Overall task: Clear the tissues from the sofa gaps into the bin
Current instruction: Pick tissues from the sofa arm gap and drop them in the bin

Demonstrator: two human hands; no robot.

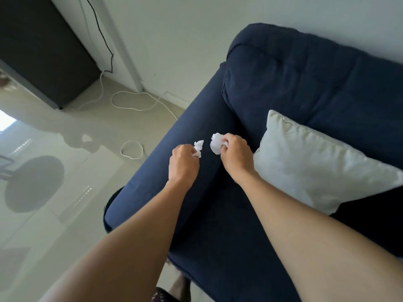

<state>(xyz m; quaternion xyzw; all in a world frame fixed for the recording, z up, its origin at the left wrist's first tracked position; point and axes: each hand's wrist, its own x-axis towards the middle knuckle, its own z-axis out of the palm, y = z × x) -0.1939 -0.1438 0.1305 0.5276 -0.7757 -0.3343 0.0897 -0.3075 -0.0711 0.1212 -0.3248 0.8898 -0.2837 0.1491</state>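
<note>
Both my hands hover over the armrest of a dark blue sofa (305,79). My left hand (184,163) pinches a small crumpled white tissue (198,147) between its fingertips. Just to its right, my right hand (236,154) grips a larger white tissue wad (216,143). The two tissues are close together but apart. The gap between armrest and seat lies in shadow under my right hand. No bin is in view.
A white cushion (316,162) leans on the sofa seat right of my hands. On the pale tiled floor at left lie white cable loops (130,101) and a round dark stand base (35,184). A dark cabinet (43,46) stands against the wall.
</note>
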